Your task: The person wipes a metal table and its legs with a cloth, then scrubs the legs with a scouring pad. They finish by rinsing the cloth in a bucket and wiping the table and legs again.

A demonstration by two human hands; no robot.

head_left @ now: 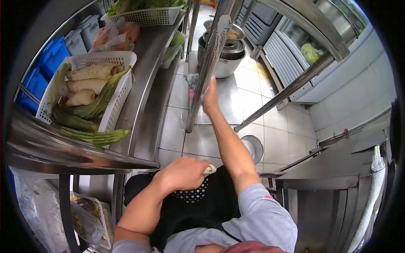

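Note:
My left hand (pixel 182 173) is closed in front of my dark apron, with a crumpled pale cloth (pixel 209 170) sticking out of its fist. Stretched forward, my right hand (pixel 210 98) is wrapped round a slanting metal leg (pixel 206 63), which hides most of its fingers. A grey scouring pad (pixel 192 80) shows on the leg's other side, pressed against it by that hand. White foam (pixel 223 26) coats the upper part of the leg.
On the left steel shelf (pixel 145 63), a white basket (pixel 124 90) holds radishes and green gourds. Blue bins (pixel 52 55) stand behind. Ahead are a large pot (pixel 225 67) and a metal bar (pixel 291 86). A round metal container (pixel 254 147) sits on the tiles.

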